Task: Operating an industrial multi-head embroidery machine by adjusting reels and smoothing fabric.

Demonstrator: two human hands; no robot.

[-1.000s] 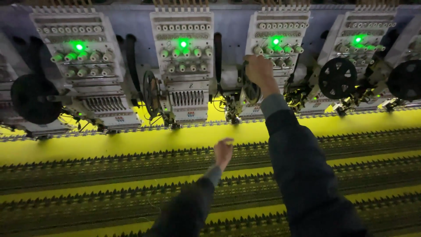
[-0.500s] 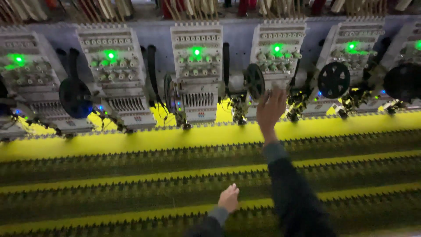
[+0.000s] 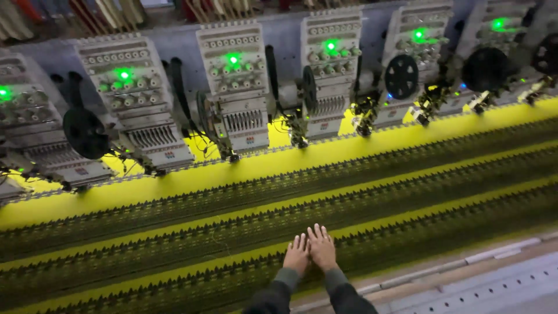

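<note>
My left hand (image 3: 297,254) and my right hand (image 3: 321,247) lie flat side by side, fingers stretched out, on the yellow fabric (image 3: 325,157) with dark embroidered bands (image 3: 232,232). Both palms press the cloth near its front edge and hold nothing. Dark sleeves cover my wrists. Beyond the fabric stands a row of grey embroidery machine heads (image 3: 235,87), each with a green light (image 3: 233,59) and needles over the cloth.
Black round reels (image 3: 401,75) hang between the heads. A grey metal frame rail (image 3: 494,256) runs along the fabric's near edge at the right. Thread cones show dimly along the top.
My right hand has come down from the machine head and back to the fabric's front. Both hands now rest together on the cloth. The view has shifted to the left.
</note>
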